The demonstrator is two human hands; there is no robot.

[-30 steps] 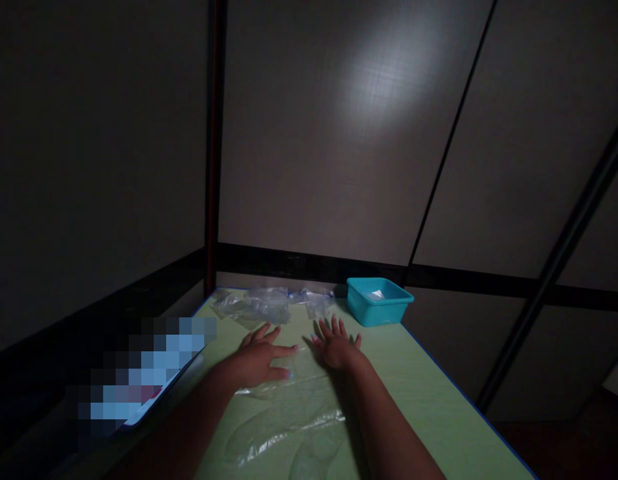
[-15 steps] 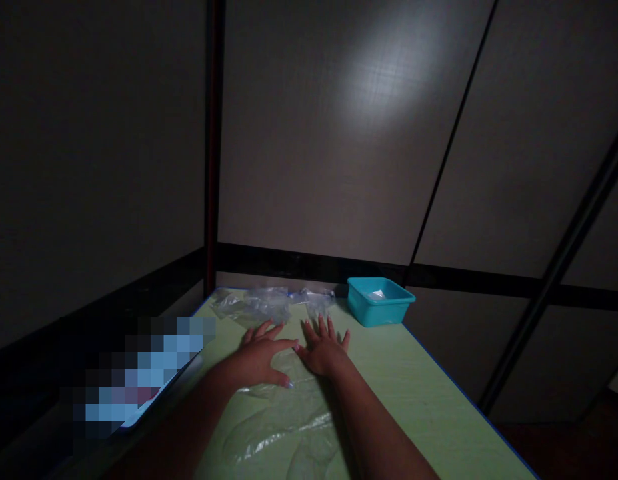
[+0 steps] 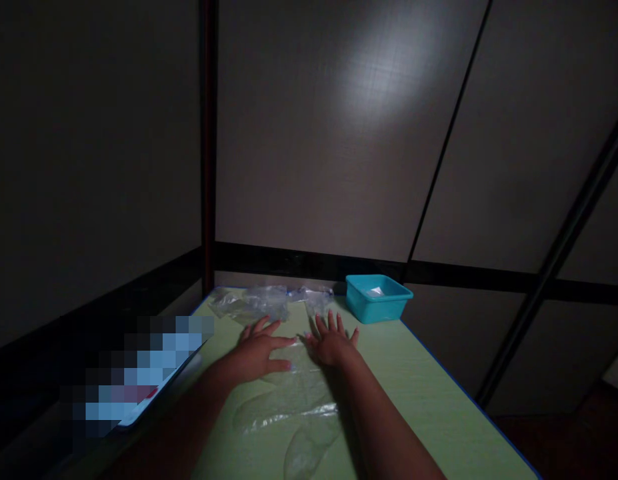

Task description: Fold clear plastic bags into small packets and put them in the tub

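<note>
A clear plastic bag (image 3: 283,407) lies spread out on the light green table (image 3: 413,400), its surface wrinkled and shiny in places. My left hand (image 3: 259,353) rests palm down at the bag's far left part, fingers spread. Palm down at its far right part is my right hand (image 3: 333,343), its fingers fanned apart too. A small gap separates the two hands, and neither grips anything. Just beyond the fingertips, more crumpled clear plastic bags (image 3: 263,301) lie along the table's back edge.
At the back right corner stands a turquoise plastic basin (image 3: 376,308) with something pale inside. A lit screen (image 3: 149,380), blurred out, leans at the table's left edge. Dark cabinet panels (image 3: 313,167) rise behind and to the left.
My right hand has slid slightly away and to the right, so the gap between my hands is wider. The bag under them has shifted a little and looks flatter.
</note>
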